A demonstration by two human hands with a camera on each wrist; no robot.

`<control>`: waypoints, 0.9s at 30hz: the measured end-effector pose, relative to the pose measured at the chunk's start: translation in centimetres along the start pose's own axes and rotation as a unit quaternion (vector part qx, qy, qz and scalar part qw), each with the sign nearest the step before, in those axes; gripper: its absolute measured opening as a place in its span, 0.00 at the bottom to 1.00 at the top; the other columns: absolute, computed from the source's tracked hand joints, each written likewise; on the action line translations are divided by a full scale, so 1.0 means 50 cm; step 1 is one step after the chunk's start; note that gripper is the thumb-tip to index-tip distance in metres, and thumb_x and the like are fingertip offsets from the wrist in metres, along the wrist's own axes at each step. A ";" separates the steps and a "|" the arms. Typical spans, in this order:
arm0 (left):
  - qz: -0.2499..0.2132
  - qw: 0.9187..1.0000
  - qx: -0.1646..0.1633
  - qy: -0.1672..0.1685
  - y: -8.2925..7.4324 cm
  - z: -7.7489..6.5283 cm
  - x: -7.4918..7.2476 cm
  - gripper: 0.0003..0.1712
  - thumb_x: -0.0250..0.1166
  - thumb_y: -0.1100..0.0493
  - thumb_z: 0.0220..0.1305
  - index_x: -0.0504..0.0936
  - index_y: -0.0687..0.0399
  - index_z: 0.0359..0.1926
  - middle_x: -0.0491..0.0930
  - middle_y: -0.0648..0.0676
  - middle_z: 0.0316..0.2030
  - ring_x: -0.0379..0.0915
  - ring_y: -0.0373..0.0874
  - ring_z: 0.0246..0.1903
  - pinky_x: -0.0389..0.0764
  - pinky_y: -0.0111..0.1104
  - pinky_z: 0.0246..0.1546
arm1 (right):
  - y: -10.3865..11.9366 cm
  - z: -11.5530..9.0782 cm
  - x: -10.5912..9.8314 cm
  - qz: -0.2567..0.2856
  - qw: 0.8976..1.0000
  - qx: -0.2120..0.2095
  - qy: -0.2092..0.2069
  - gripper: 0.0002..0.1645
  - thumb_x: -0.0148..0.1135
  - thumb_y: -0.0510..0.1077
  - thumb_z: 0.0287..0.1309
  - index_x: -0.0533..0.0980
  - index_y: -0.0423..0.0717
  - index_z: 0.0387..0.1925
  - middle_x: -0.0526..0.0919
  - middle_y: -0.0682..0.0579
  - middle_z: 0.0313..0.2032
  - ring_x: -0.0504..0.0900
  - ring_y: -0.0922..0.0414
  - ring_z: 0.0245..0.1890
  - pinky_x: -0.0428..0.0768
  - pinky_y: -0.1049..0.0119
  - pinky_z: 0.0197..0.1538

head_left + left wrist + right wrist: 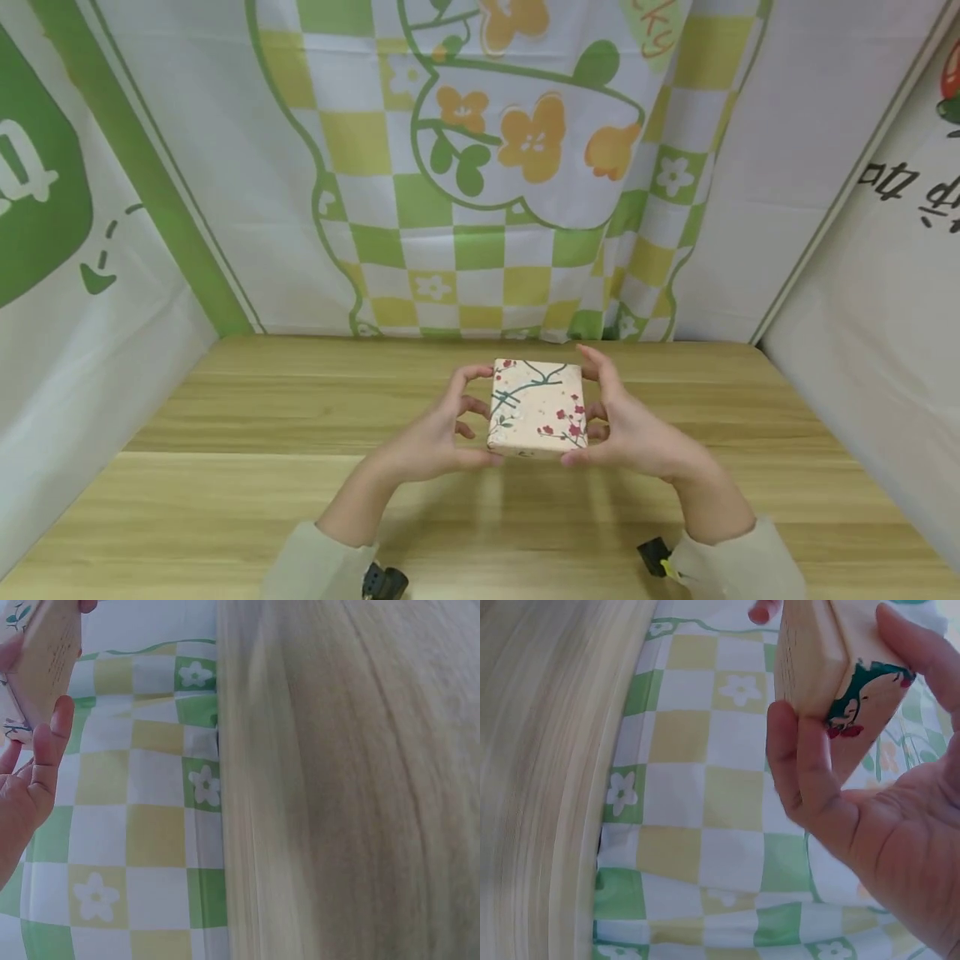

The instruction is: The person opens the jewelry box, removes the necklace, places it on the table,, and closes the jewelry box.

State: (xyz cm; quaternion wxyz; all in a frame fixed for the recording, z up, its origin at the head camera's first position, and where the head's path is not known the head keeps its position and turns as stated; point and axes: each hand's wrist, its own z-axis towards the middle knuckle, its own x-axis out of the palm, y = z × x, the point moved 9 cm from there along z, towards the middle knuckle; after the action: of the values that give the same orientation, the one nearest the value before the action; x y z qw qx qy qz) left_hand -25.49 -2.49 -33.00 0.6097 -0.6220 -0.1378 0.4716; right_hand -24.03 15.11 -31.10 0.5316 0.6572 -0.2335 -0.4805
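Note:
A small cream box (537, 407) printed with red blossoms and dark green branches is held up between both hands, above the table. My left hand (435, 429) grips its left side, thumb at the near edge and fingers along the side and far corner. On the opposite side my right hand (633, 421) holds it the same way, with the index finger reaching past the far corner. In the left wrist view the underside of the box (51, 664) carries small printed text. The right wrist view shows fingers (814, 769) curled under a corner of the box (870, 712).
The wooden table (247, 475) spreads beneath the hands. Behind it hangs a green and yellow checked curtain (480, 250) with flowers, and white printed cloth walls (862, 292) stand at both sides. Small black wrist cameras (386, 581) sit at the sleeves.

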 end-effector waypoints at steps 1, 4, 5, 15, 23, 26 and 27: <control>0.003 1.000 0.004 0.000 0.000 0.001 0.001 0.55 0.75 0.63 0.54 0.46 0.49 0.72 0.47 0.54 0.75 0.68 0.53 0.60 0.74 0.48 0.51 | 0.001 0.000 0.001 -0.025 1.000 -0.003 -0.004 0.77 0.77 0.32 0.43 0.29 0.53 0.78 0.42 0.35 0.73 0.77 0.47 0.50 0.83 0.61 0.48; 0.006 1.000 0.011 0.001 -0.003 0.004 0.001 0.55 0.75 0.64 0.54 0.46 0.48 0.72 0.47 0.53 0.75 0.68 0.53 0.61 0.74 0.47 0.52 | 0.006 0.003 0.009 -0.108 0.994 -0.011 -0.018 0.78 0.80 0.38 0.42 0.32 0.50 0.79 0.48 0.33 0.70 0.73 0.45 0.54 0.80 0.58 0.53; 0.004 1.000 0.012 0.002 -0.005 0.005 0.002 0.55 0.75 0.65 0.53 0.46 0.47 0.72 0.47 0.53 0.75 0.68 0.53 0.62 0.74 0.47 0.52 | 0.008 0.004 0.011 -0.133 0.991 -0.013 -0.026 0.76 0.81 0.40 0.42 0.35 0.47 0.79 0.50 0.33 0.69 0.71 0.45 0.55 0.79 0.57 0.54; -0.019 0.999 0.018 0.032 0.005 0.010 0.008 0.73 0.78 0.63 0.48 0.33 0.38 0.79 0.40 0.51 0.79 0.68 0.54 0.64 0.74 0.44 0.58 | 0.025 -0.002 0.013 -0.150 0.986 -0.046 -0.052 0.70 0.82 0.42 0.36 0.47 0.47 0.75 0.57 0.37 0.65 0.69 0.46 0.54 0.79 0.64 0.51; -0.019 0.999 0.021 0.026 0.010 0.003 -0.001 0.69 0.79 0.62 0.48 0.39 0.45 0.79 0.53 0.55 0.74 0.67 0.52 0.62 0.73 0.46 0.57 | 0.041 -0.006 0.018 -0.155 0.985 -0.071 -0.041 0.69 0.82 0.39 0.34 0.50 0.51 0.74 0.60 0.42 0.63 0.69 0.48 0.54 0.78 0.63 0.52; -0.028 0.999 0.024 0.034 0.010 -0.003 -0.001 0.68 0.78 0.62 0.49 0.39 0.46 0.79 0.55 0.56 0.73 0.67 0.52 0.62 0.72 0.47 0.56 | 0.045 -0.006 0.020 -0.163 0.982 -0.082 -0.039 0.68 0.82 0.39 0.33 0.51 0.51 0.73 0.61 0.44 0.61 0.68 0.50 0.53 0.78 0.64 0.52; -0.030 0.999 0.024 0.033 0.011 -0.004 -0.001 0.68 0.78 0.62 0.49 0.39 0.46 0.79 0.56 0.56 0.72 0.67 0.52 0.61 0.72 0.46 0.56 | 0.045 -0.005 0.021 -0.163 0.982 -0.084 -0.039 0.68 0.83 0.40 0.33 0.51 0.51 0.73 0.61 0.44 0.61 0.69 0.50 0.53 0.78 0.65 0.52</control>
State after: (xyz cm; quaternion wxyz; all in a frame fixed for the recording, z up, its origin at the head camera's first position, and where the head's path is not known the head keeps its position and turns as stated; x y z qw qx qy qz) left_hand -25.57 -2.78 -33.49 0.6423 -0.6183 -0.1245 0.4355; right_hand -22.88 13.66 -29.42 0.4903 0.6200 -0.1027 -0.6038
